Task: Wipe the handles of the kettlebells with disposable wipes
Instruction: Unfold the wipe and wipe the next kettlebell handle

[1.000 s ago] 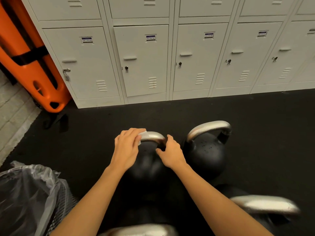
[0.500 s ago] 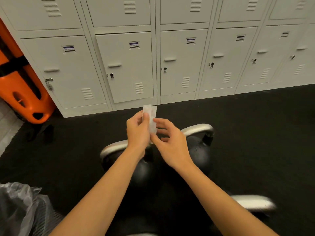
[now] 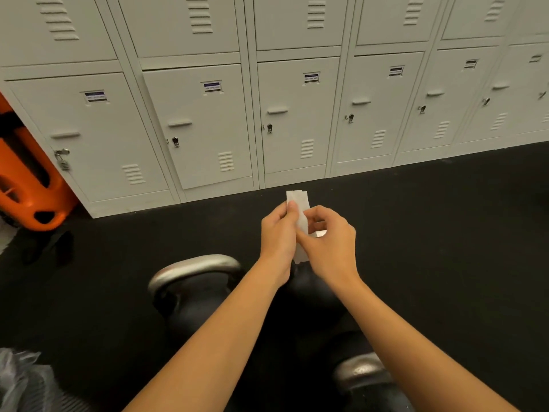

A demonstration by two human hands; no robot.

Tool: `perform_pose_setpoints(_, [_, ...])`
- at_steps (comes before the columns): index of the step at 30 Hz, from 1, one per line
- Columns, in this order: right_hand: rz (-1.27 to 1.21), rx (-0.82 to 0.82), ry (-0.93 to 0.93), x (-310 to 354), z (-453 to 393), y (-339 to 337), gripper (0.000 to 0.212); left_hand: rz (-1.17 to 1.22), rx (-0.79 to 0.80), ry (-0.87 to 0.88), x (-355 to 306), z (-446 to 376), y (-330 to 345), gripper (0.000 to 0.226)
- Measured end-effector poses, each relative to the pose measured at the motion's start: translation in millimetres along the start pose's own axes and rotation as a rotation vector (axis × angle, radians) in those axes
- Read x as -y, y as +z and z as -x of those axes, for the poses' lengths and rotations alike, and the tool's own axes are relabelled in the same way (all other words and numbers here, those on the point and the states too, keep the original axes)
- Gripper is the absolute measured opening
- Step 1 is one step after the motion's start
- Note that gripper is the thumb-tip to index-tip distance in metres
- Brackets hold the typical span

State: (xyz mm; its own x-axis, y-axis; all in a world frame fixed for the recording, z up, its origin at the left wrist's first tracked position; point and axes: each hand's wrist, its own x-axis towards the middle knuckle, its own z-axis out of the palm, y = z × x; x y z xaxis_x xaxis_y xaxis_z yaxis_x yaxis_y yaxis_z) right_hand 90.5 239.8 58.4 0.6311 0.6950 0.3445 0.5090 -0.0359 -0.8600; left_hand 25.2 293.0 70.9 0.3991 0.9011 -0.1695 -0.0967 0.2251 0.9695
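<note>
A folded white wipe (image 3: 300, 214) is held upright in front of me, pinched by both hands. My left hand (image 3: 277, 233) grips its left edge with the thumb on top, and my right hand (image 3: 328, 243) pinches its right side. Below the hands stands a black kettlebell (image 3: 190, 301) with a silver handle (image 3: 196, 264) on the floor. A second kettlebell (image 3: 315, 288) is mostly hidden behind my hands. A third kettlebell's silver handle (image 3: 361, 368) shows under my right forearm.
A row of grey lockers (image 3: 297, 114) lines the far wall. An orange board (image 3: 26, 185) leans at the left. A bin with a clear plastic liner (image 3: 20, 379) sits at the bottom left. Black rubber floor (image 3: 445, 248) spreads to the right.
My hands left the kettlebell handle, lifted the wipe into the air and now handle it between both hands. The view has shifted right and upward.
</note>
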Motion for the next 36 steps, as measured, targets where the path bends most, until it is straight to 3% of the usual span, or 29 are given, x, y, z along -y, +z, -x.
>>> perform_pose_setpoints(5, [-0.226,0.048,0.107,-8,-6,-17,0.014,-0.009,0.120,-0.256,-2,-4,2,0.055])
perform_pose_setpoints(8, [-0.447,0.113,0.214,-11,-11,-30,0.018,0.123,0.189,-0.343,3,-4,-7,0.065])
perform_pose_setpoints(11, [-0.585,0.157,0.271,-13,-14,-40,0.024,0.224,0.242,-0.292,10,-2,-18,0.053])
perform_pose_setpoints(16, [-0.565,0.197,0.320,-17,-14,-50,0.027,0.239,0.291,-0.208,13,8,-23,0.034])
perform_pose_setpoints(26, [-0.485,0.260,0.309,-22,-11,-61,0.027,0.245,0.162,-0.122,21,13,-18,0.022])
perform_pose_setpoints(31, [-0.679,0.307,0.377,-21,-14,-65,0.027,0.565,0.263,-0.056,17,9,-25,0.026])
perform_pose_setpoints(36, [-0.707,0.183,0.457,-22,-20,-65,0.021,0.855,0.321,-0.085,12,10,-27,0.021])
